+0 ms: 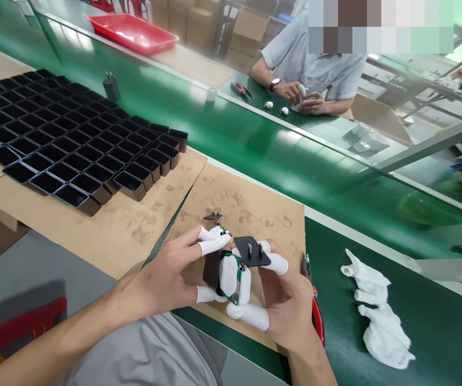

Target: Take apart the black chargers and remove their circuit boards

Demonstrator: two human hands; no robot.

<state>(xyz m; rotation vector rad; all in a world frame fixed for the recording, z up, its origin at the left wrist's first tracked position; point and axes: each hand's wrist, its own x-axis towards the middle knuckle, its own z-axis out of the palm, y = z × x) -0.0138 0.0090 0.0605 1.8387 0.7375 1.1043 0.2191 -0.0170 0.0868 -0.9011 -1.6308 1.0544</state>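
In my left hand (172, 271), white finger cots cover the fingertips, which close round a small black plastic housing (211, 267). Fingertips of my right hand (285, 292), in cots too, pinch a green circuit board (239, 287) with white lumps on it. The board sits at the housing's mouth; how deep it goes in I cannot tell. A black plug plate (252, 252) with two metal pins is by the board's upper end, against my right fingers. Just beyond my left fingertips lies another pinned plate (213, 217) with wires and small parts, partly hidden.
Many open black housings (74, 139) stand in rows on cardboard (162, 198) at left. Red-handled pliers (318, 316) lie beside my right hand, white finger cots (384, 316) further right. Across the green belt (255, 139), a co-worker (311, 64) handles small parts near a red tray (132, 33).
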